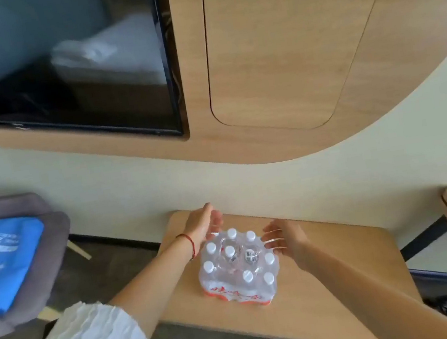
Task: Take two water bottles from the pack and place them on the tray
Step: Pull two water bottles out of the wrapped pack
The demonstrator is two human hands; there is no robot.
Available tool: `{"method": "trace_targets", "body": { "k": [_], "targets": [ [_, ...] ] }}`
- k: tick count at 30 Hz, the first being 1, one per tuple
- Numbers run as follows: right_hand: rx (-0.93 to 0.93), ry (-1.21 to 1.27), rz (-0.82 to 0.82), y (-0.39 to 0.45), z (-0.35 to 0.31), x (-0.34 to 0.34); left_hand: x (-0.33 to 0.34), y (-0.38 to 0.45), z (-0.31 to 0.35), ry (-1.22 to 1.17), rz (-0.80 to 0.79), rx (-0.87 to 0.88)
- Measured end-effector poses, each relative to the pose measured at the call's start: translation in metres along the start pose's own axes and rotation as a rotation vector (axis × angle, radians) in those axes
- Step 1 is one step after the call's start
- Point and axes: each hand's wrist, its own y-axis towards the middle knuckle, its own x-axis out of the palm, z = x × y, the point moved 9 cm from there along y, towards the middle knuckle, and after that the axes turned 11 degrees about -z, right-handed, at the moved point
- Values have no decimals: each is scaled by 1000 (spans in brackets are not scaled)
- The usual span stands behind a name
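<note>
A shrink-wrapped pack (239,271) of white-capped water bottles (230,251) is stood on the wooden counter (334,277), wrapped in clear film with red print low down. The left hand (203,224) is held at its far-left corner, the right hand (285,240) just beside its right edge. Both grips are released, fingers spread, nothing grasped.

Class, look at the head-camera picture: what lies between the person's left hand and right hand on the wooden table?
In the head view, the shrink-wrapped pack of clear white-capped water bottles stands between the open left hand and right hand, on the light wooden table.
</note>
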Motion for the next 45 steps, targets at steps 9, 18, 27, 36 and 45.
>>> {"method": "trace_targets", "body": {
  "k": [9,18,27,36,45],
  "targets": [
    [125,5,146,74,94,15,-22,62,-84,421,-54,115],
    [-66,-1051,136,149,93,58,2,127,-118,904,-230,223],
    [-56,-1165,110,185,111,52,23,160,-138,1151,-236,291],
    [-281,-979,-69,113,101,4,28,174,-138,1049,-116,367],
    [-229,-1275,119,148,88,16,27,182,-163,1340,-120,352]
  ]
}}
